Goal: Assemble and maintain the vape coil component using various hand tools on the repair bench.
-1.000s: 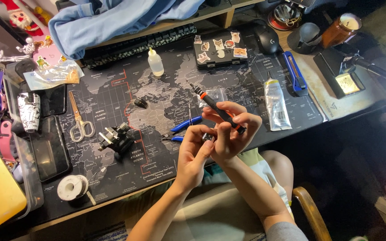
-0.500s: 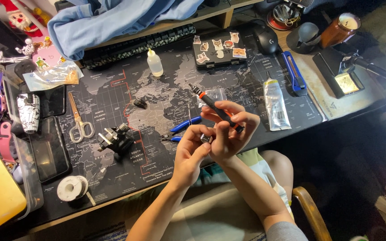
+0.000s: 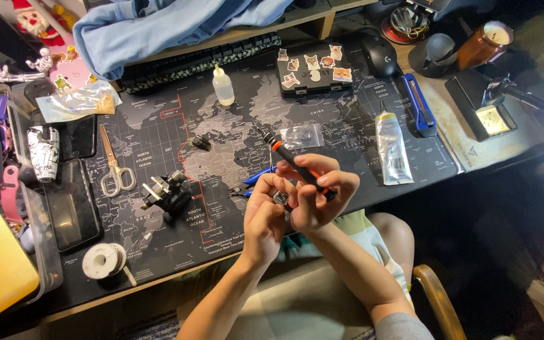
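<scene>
- Almost nothing is moving since the earlier pictures: both hands are staying together over the front edge of the desk, and the screwdriver is keeping the same slant.
- Between the fingers a small metallic part (image 3: 280, 198) is sitting, just above the person's lap and in front of the world-map desk mat (image 3: 158, 135); it is too small to tell what it is.
- The left hand (image 3: 266, 211) is closing its fingertips narrowly on this part, probably to keep it steady while the tool is working on it.
- The right hand (image 3: 315, 196) is wrapping around the handle end of an orange-and-black screwdriver (image 3: 288, 158). The shaft is pointing up and away toward the mat, so the hand is gripping it like a pen. I cannot tell whether its far tip is touching anything.
- Both hands are touching each other, which seems to give support for fine work.
- Blue-handled pliers (image 3: 256, 177) are lying on the mat just behind the left hand, near enough to grasp.
- A black clamp-like device (image 3: 166, 194) is standing to the left, well apart from the hands.
- Scissors (image 3: 113, 169) and a spool of wire (image 3: 103, 260) are resting farther left.
- A white tube (image 3: 390, 148) and a blue utility knife (image 3: 418, 104) are lying to the right.
- A small squeeze bottle (image 3: 223, 87) and a black case with stickers (image 3: 313, 69) are sitting at the back of the mat.
</scene>
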